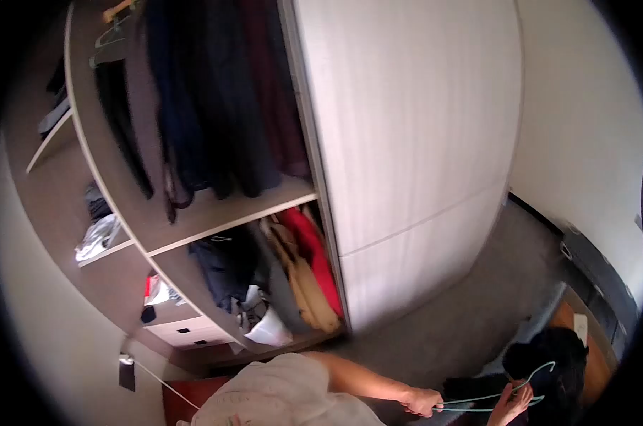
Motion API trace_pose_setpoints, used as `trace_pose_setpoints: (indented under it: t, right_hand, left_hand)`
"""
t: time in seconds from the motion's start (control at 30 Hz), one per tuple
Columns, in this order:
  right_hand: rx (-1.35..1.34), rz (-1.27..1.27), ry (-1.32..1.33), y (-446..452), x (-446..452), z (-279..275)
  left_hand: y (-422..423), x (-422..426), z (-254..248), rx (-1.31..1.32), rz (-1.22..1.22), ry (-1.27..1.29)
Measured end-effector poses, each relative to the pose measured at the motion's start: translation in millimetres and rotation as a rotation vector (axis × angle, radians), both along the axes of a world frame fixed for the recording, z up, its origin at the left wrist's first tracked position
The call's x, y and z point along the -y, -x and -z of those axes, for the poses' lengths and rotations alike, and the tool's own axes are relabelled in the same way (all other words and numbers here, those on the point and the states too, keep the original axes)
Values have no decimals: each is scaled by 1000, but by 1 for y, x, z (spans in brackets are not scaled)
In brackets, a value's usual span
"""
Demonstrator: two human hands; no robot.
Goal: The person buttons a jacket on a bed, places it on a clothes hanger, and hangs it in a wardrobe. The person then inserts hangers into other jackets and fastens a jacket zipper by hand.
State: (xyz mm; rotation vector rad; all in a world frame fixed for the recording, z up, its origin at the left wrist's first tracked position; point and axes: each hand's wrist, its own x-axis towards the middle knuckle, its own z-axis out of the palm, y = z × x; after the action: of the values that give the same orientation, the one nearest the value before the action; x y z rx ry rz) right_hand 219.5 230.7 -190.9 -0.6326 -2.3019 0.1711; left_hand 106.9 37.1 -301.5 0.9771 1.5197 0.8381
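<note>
Low at the right of the view, a thin light-green clothes hanger (470, 410) stretches between my two hands. My left hand (422, 402) is closed around one end of it. The fingers of my right hand (514, 403) grip it nearer the hook, which points up and to the right. Whether there is a second hanger I cannot tell. Just behind my right hand lies a dark garment (548, 358); nothing shows whether it hangs from the hanger. My light shirt sleeve (286, 390) fills the bottom middle.
An open wardrobe (229, 221) stands at the left, with dark clothes (215, 99) hanging above and a red garment (314, 255) and bags below. A pale sliding door (413, 142) covers its right side. Grey floor (449, 305) runs between it and a wooden surface (602, 341).
</note>
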Motion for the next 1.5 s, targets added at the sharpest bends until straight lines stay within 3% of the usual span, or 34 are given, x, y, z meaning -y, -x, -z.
trace_pose_setpoints:
  t: [0.07,0.13,0.17,0.23,0.27,0.3,0.37,0.47,0.67,0.8,0.83,0.93,1.03,1.13,1.23,1.33,1.5]
  right_hand:
    - [-130,-4,-33,43,46,-9]
    - [-293,-35,-19,72,77,-9]
    - [-173,-3,266,85,80,11]
    - [-628,-284,721,138,79,93]
    - [-329,-288,1018,139,90,70]
    - [-347,-187,1289,137,118,56]
    - [-342,-661,1237,153,111,95]
    - [-446,-676,1645,151,153,34]
    - [-467,-621,1645,123,152,14]
    - [-239,-571,1513,84,157,16]
    - [-213,-753,1523,76,161,25]
    - [-83,-677,1548,63,174,38]
    - [-131,-665,1564,51,183,20]
    - [-123,-780,1540,53,163,28]
    - [-39,-840,1509,51,157,13]
    - [13,-909,1474,55,151,12]
    - [103,-923,1455,52,156,-7]
  left_hand:
    - [21,40,15,-250,-169,-182]
    - [34,84,-31,-400,-327,-125]
    - [38,101,-48,-474,-397,-95]
    - [54,126,-32,-609,-526,-78]
    - [58,135,-20,-736,-591,-129]
    - [60,143,-8,-859,-650,-179]
    - [59,158,-33,-888,-613,-73]
    - [45,163,-45,-929,-688,-119]
    - [23,152,-44,-926,-812,-273]
    - [11,130,-46,-901,-906,-301]
    - [7,126,-48,-868,-931,-297]
    - [-2,113,-44,-922,-969,-335]
    - [-18,107,-63,-850,-915,-244]
    - [-24,95,-41,-861,-967,-414]
    - [-28,94,-42,-778,-928,-620]
    - [-30,101,-61,-542,-793,-609]
    - [-29,101,-50,-205,-752,-650]
